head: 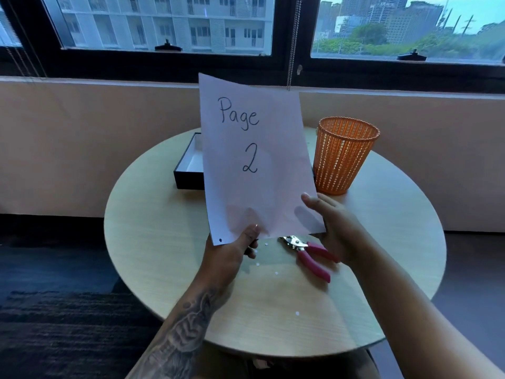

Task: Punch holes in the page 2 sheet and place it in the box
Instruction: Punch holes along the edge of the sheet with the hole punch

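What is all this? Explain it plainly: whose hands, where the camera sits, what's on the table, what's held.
No machine here: a person works with bare hands, filmed by one wide-angle camera worn on the head, looking forward and down. The left hand and right hand hold up a white paper sheet marked "Page 2" near its bottom edge; one punched hole shows in its bottom left corner. On the round pale wooden table lie a pink-handled metal hole punch and small white paper dots. Behind stand an open black box and an orange plastic mesh basket.
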Tool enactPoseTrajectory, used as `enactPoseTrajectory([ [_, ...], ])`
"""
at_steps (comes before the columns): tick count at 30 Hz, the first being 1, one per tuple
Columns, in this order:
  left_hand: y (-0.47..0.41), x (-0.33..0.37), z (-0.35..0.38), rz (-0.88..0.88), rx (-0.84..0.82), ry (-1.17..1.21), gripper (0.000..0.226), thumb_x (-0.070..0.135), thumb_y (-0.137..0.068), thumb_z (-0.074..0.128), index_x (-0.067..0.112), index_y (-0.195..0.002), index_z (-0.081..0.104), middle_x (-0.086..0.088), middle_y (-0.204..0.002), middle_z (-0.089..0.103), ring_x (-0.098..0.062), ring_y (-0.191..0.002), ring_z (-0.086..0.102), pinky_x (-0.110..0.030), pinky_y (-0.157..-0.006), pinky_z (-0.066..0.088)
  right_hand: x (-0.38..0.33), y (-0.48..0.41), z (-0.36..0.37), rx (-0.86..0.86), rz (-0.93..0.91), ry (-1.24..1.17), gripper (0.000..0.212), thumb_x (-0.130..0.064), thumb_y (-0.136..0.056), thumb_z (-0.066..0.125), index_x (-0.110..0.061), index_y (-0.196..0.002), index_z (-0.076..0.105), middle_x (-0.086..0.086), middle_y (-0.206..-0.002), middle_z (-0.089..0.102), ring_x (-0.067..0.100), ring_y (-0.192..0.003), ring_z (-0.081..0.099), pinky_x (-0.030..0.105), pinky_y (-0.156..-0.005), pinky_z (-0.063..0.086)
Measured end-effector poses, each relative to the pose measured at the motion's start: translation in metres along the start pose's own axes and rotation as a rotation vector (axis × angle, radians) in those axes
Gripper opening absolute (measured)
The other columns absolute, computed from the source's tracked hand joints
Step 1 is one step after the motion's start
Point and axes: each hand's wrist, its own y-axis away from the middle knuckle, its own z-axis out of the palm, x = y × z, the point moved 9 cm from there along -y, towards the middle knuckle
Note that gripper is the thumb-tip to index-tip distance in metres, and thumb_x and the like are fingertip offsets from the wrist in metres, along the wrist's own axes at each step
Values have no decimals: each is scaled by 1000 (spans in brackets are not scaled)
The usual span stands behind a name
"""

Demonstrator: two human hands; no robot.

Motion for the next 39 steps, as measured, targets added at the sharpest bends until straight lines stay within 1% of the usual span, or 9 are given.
enactPoseTrajectory([
  [3,1,1,0,-7,8,-17,20,23,-88,74,4,-89,70,-3,-69,67,-14,-57,61,-23,-60,53,-1,0,5,-6,-15,-109,21,-7,-93,62,-11,-113,68,9,-104,76,24,-91,71,38,-80,60],
  [6,0,-4,2,-6,46,54,17,25,-86,76,10,-87,70,-4,-68,67,-20,-58,60,-39,-66,52,-3,1,11,-6,-57,-130,20,-8,-94,61,-15,-112,67,5,-103,75,25,-96,68,47,-86,58],
  [10,6,-4,19,-1,3,182,18,33,-78,77,15,-79,77,-11,-72,68,-26,-69,64,-38,-63,53,-10,6,26,-59,-136,-187,28,-13,-87,64,-14,-115,66,1,-98,78,20,-93,74,46,-88,60],
  [15,8,-10,39,-104,-56,126,17,32,-85,76,20,-74,81,-7,-74,73,-24,-66,66,-53,-85,51,-6,8,43,-106,-162,-178,23,-8,-94,60,-7,-116,66,6,-96,78,21,-87,74,41,-82,58],
  [19,3,4,40,10,-35,148,11,18,-89,73,20,-80,79,-8,-72,67,-23,-65,60,-42,-66,54,-4,3,48,-105,-154,-169,22,-5,-95,59,-6,-116,67,10,-100,76,23,-86,73,40,-79,59],
  [26,1,-13,27,-64,34,66,21,31,-85,77,16,-71,72,-9,-62,63,-22,-56,55,-39,-56,40,9,-5,40,-78,-118,-28,18,-12,-94,65,-13,-111,72,9,-103,77,24,-92,72,46,-90,55],
  [30,-7,-12,19,-4,62,75,15,26,-87,77,17,-75,72,-6,-62,63,-21,-57,55,-39,-57,44,10,0,14,24,-163,589,28,-33,-97,64,-16,-119,66,-1,-106,71,11,-91,69,15,-71,52],
  [35,-13,-11,9,16,139,90,16,17,-90,73,15,-74,70,-4,-62,63,-19,-56,54,-38,-58,46,32,17,-27,54,-41,1447,63,-75,-79,59,-31,-124,60,-8,-121,56,16,-115,52,35,-94,47],
  [39,-16,-14,10,-10,171,93,26,20,-90,73,17,-64,70,-5,-61,64,-20,-56,54,-35,-57,46,30,25,-34,71,-55,1494,48,-65,-78,67,-35,-116,62,-10,-110,55,12,-106,52,33,-85,49],
])
